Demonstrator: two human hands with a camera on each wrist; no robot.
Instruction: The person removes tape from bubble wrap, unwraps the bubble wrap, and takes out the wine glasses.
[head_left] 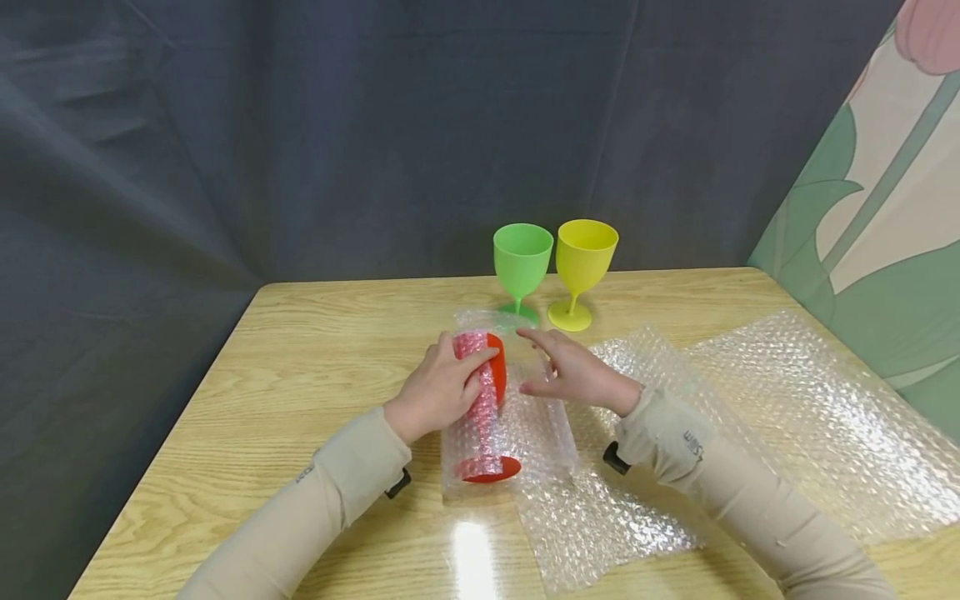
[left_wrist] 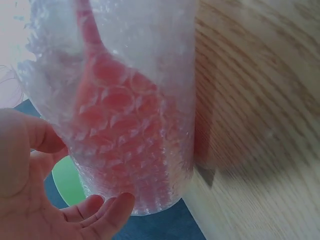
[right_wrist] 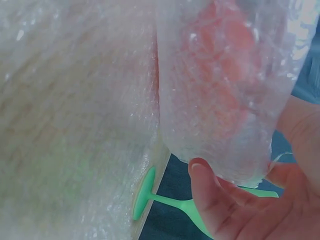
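Note:
A red plastic goblet (head_left: 498, 375) lies on its side, partly rolled in bubble wrap (head_left: 536, 437); its foot points toward the near edge of the table. My left hand (head_left: 438, 390) grips the goblet's bowl through the wrap, fingers and thumb curved over it. Through the bubbles, the red bowl (left_wrist: 120, 115) shows in the left wrist view. To the right of the bowl, my right hand (head_left: 573, 371) has thumb and fingers spread apart at the wrap. In the right wrist view its fingers (right_wrist: 207, 192) are by the roll's end; whether they touch it is unclear.
Behind the hands, a green goblet (head_left: 522, 258) and a yellow goblet (head_left: 585, 258) stand upright near the table's back edge. More bubble wrap (head_left: 817, 417) spreads over the right side of the wooden table (head_left: 315, 358). A dark cloth (head_left: 420, 142) hangs behind.

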